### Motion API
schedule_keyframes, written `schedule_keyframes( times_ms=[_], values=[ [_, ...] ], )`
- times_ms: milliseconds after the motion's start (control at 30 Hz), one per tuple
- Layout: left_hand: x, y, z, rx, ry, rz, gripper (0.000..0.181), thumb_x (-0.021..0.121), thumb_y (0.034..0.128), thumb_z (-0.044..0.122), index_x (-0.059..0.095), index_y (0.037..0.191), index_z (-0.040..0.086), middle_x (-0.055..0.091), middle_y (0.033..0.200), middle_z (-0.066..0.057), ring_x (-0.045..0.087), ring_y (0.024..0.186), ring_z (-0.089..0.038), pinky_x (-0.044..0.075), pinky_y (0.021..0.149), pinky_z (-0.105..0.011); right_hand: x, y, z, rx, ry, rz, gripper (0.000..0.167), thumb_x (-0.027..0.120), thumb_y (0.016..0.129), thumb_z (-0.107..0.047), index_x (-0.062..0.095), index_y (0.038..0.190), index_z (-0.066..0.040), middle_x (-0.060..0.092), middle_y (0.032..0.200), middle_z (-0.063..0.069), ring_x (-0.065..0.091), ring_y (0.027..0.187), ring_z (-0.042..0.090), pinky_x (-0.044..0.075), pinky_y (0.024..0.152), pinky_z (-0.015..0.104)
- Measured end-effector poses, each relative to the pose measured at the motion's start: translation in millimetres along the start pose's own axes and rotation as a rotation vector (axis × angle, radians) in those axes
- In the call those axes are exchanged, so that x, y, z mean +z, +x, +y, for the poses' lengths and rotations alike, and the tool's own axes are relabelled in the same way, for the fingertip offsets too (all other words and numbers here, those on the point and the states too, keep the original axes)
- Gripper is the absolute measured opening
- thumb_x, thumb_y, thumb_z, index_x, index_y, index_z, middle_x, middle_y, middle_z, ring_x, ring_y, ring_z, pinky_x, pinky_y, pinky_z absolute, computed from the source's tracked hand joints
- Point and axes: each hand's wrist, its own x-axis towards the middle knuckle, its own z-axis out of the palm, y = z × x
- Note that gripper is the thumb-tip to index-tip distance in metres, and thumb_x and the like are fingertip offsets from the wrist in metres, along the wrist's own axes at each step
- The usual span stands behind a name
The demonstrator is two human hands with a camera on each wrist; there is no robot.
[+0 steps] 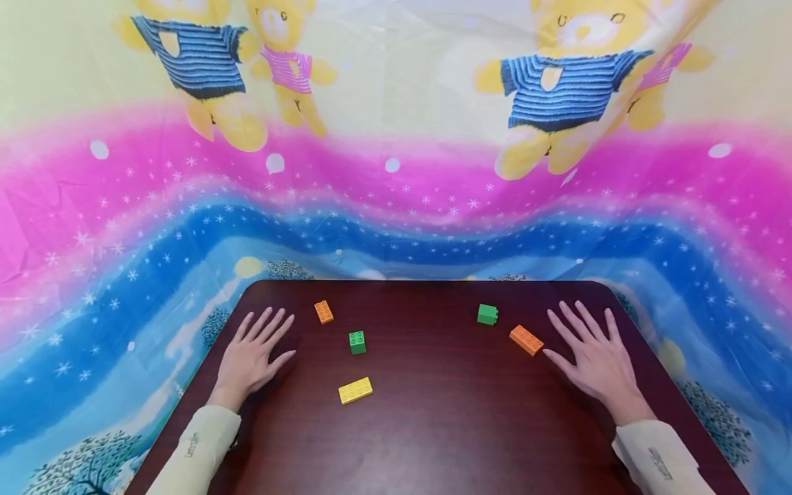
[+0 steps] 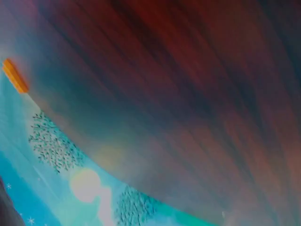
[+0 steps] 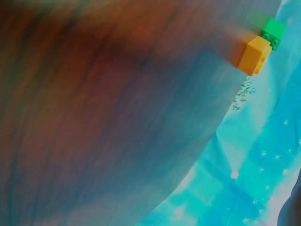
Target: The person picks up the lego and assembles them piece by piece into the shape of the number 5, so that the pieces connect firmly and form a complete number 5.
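My left hand (image 1: 249, 356) lies with spread, straight fingers at the table's left side and holds nothing. To its right are an orange toy brick (image 1: 324, 312), a green brick (image 1: 357, 342) and a yellow brick (image 1: 355, 390), all apart from it. On the other side, my right hand (image 1: 595, 359) is likewise spread, palm down, holding nothing. Just left of its thumb sits a second orange brick (image 1: 526, 340), seen in the right wrist view as an orange block (image 3: 254, 55). Farther left, another green brick (image 1: 487, 314) has its studs facing right. An orange brick (image 2: 15, 76) shows in the left wrist view.
The dark brown wooden table (image 1: 433, 426) has rounded far corners. Behind and beside it hangs a patterned cloth (image 1: 383, 185) with bears, snowflakes and trees, meeting the table's far edge.
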Motion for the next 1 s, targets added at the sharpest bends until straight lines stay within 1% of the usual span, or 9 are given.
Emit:
schedule_keyframes(
  times_ms=[133, 200, 267, 433, 533, 733, 800, 900, 1000],
  values=[
    [-0.9, 0.5, 13.4, -0.049, -0.033, -0.005, 0.082, 0.069, 0.0891, 0.056, 0.043, 0.159, 0.022, 0.04, 0.166, -0.008, 0.027, 0.156, -0.032, 0.009, 0.13, -0.053, 1.4, 10.9, -8.6, -0.002, 0.028, 0.02, 0.083, 0.067, 0.088, -0.055, 0.041, 0.16, -0.022, 0.032, 0.169, 0.009, 0.013, 0.161, 0.029, -0.003, 0.127, 0.062],
    [-2.7, 1.3, 22.7, -0.085, -0.087, -0.02, 0.08, 0.068, 0.0908, 0.056, 0.043, 0.159, 0.022, 0.042, 0.164, -0.009, 0.031, 0.154, -0.035, 0.012, 0.129, -0.054, 2.1, 16.9, -13.8, 0.0, 0.036, 0.026, 0.082, 0.066, 0.089, -0.054, 0.041, 0.16, -0.021, 0.035, 0.167, 0.011, 0.016, 0.16, 0.03, -0.003, 0.127, 0.062],
    [-4.9, 2.4, 33.1, -0.139, -0.189, -0.055, 0.079, 0.066, 0.0936, 0.055, 0.04, 0.161, 0.022, 0.041, 0.164, -0.009, 0.031, 0.153, -0.036, 0.016, 0.126, -0.059, 3.0, 23.5, -18.9, 0.009, 0.052, 0.026, 0.082, 0.067, 0.089, -0.053, 0.041, 0.16, -0.021, 0.037, 0.166, 0.012, 0.016, 0.16, 0.03, -0.004, 0.127, 0.061],
    [-7.9, 4.9, 57.5, -0.309, -0.535, -0.156, 0.08, 0.065, 0.0982, 0.051, 0.031, 0.164, 0.023, 0.035, 0.167, -0.014, 0.027, 0.153, -0.04, 0.021, 0.118, -0.071, 5.2, 39.1, -31.9, 0.049, 0.091, 0.008, 0.082, 0.071, 0.089, -0.05, 0.041, 0.16, -0.021, 0.04, 0.164, 0.014, 0.02, 0.158, 0.033, -0.001, 0.128, 0.062],
    [-9.0, 4.6, 69.1, -0.364, -0.677, -0.192, 0.08, 0.066, 0.0987, 0.047, 0.029, 0.165, 0.023, 0.034, 0.167, -0.015, 0.027, 0.151, -0.042, 0.024, 0.116, -0.074, 6.2, 47.2, -40.2, 0.068, 0.114, -0.003, 0.083, 0.073, 0.089, -0.05, 0.041, 0.16, -0.022, 0.041, 0.163, 0.014, 0.024, 0.156, 0.036, 0.002, 0.128, 0.062],
    [-13.4, 3.1, 89.1, -0.402, -0.855, -0.235, 0.082, 0.072, 0.0966, 0.043, 0.03, 0.164, 0.024, 0.039, 0.163, -0.013, 0.037, 0.145, -0.038, 0.036, 0.113, -0.068, 7.4, 62.3, -52.7, 0.104, 0.209, -0.002, 0.077, 0.071, 0.093, -0.048, 0.042, 0.159, -0.02, 0.043, 0.161, 0.015, 0.029, 0.153, 0.038, 0.003, 0.13, 0.055],
    [-14.6, 2.7, 94.7, -0.409, -0.901, -0.242, 0.08, 0.074, 0.0961, 0.041, 0.033, 0.163, 0.022, 0.043, 0.159, -0.012, 0.043, 0.142, -0.036, 0.04, 0.112, -0.064, 7.5, 67.5, -56.1, 0.126, 0.26, -0.015, 0.076, 0.069, 0.096, -0.048, 0.04, 0.16, -0.019, 0.042, 0.161, 0.016, 0.03, 0.152, 0.039, 0.012, 0.128, 0.059],
    [-15.4, 2.4, 102.8, -0.417, -0.968, -0.25, 0.076, 0.075, 0.0954, 0.038, 0.039, 0.16, 0.018, 0.049, 0.153, -0.012, 0.051, 0.135, -0.034, 0.043, 0.112, -0.058, 8.6, 74.3, -60.8, 0.175, 0.355, -0.04, 0.074, 0.067, 0.098, -0.046, 0.039, 0.161, -0.019, 0.04, 0.162, 0.018, 0.034, 0.147, 0.043, 0.026, 0.119, 0.066],
    [-16.0, 2.4, 110.6, -0.428, -1.019, -0.267, 0.072, 0.076, 0.095, 0.035, 0.044, 0.156, 0.014, 0.053, 0.148, -0.012, 0.055, 0.131, -0.033, 0.045, 0.11, -0.056, 11.5, 79.6, -64.0, 0.232, 0.438, -0.069, 0.072, 0.066, 0.1, -0.044, 0.039, 0.161, -0.018, 0.04, 0.16, 0.019, 0.038, 0.143, 0.045, 0.034, 0.11, 0.071]
  ],
)
